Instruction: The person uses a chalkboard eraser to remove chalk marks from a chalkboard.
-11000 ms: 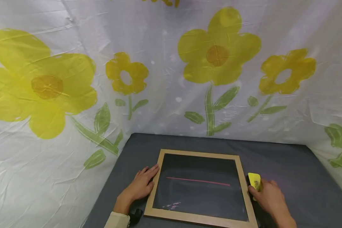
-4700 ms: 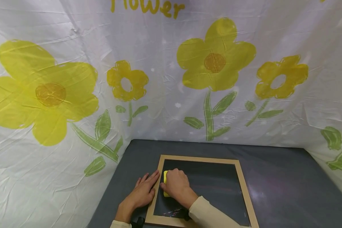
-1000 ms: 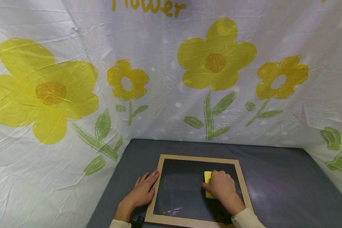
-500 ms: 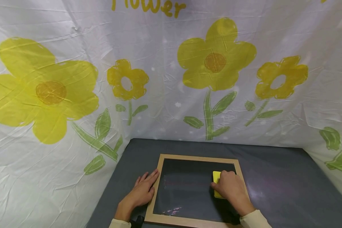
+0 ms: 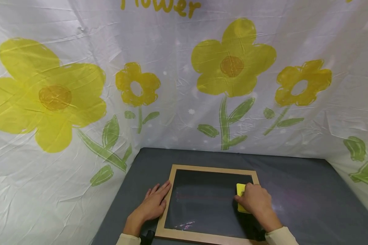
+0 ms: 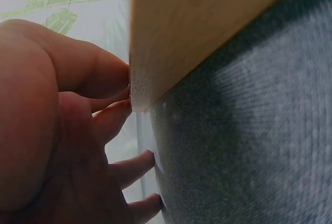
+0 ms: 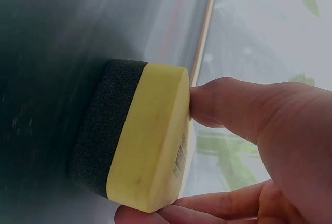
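A small blackboard [image 5: 207, 207] in a light wooden frame lies on the dark table. My right hand [image 5: 259, 202] grips a yellow board eraser [image 5: 241, 198] on the right part of the board. In the right wrist view, the eraser's black felt side [image 7: 106, 128] faces the board, with thumb and fingers on its yellow body. My left hand [image 5: 151, 206] rests against the frame's left side, its fingers spread; in the left wrist view, thumb and fingertips touch the wooden edge [image 6: 150, 47]. A faint reddish smear [image 5: 196, 196] crosses the board.
Pink chalk marks [image 5: 185, 225] sit near the board's lower left corner. Dark cloth [image 5: 309, 197] covers the table around the board. Behind it hangs a white curtain [image 5: 174, 102] printed with yellow flowers.
The right hand took the eraser from beside the board to its left side, then wiped rightward; it has slid further right since. The red line has faded to a smear. The left hand stays put.
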A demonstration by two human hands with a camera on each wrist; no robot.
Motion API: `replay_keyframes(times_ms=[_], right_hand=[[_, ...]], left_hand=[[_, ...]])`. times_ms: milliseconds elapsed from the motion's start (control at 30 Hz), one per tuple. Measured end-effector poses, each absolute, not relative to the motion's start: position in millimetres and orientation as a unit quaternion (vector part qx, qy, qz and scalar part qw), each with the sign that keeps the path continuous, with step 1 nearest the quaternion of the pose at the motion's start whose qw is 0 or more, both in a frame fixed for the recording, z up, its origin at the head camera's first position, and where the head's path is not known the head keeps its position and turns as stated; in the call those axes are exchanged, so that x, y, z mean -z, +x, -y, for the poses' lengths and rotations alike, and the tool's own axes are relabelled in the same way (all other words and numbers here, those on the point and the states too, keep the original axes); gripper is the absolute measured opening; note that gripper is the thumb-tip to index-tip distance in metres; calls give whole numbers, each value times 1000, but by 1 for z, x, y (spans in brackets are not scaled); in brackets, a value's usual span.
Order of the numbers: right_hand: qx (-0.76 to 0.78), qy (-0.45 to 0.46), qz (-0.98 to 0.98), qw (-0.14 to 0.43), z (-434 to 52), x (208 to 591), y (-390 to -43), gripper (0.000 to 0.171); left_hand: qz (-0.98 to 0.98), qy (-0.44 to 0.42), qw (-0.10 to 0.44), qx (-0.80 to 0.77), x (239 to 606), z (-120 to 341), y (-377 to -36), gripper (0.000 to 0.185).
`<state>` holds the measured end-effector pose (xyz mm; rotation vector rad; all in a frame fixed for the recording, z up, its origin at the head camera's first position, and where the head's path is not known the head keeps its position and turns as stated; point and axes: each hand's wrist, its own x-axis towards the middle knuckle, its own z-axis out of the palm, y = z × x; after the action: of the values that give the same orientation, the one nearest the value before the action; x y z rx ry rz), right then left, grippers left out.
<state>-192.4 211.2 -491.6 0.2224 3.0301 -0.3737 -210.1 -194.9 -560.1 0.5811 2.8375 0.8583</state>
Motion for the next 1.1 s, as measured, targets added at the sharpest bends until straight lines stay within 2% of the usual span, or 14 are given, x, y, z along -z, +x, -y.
replay_keyframes(times_ms=[533,833,1100], right_hand=[[132,96,-985,61,-235,489,-191,56],[128,88,-986,59,-239,490,-191,53],[128,83,-987,55,-240,495,-194,58]], left_hand=[[-923,227,33,-310,561,198,-211,65],[-933,203,57,-291,553,194,-210,64],[-937,195,60,-282,553,193,-209,64]])
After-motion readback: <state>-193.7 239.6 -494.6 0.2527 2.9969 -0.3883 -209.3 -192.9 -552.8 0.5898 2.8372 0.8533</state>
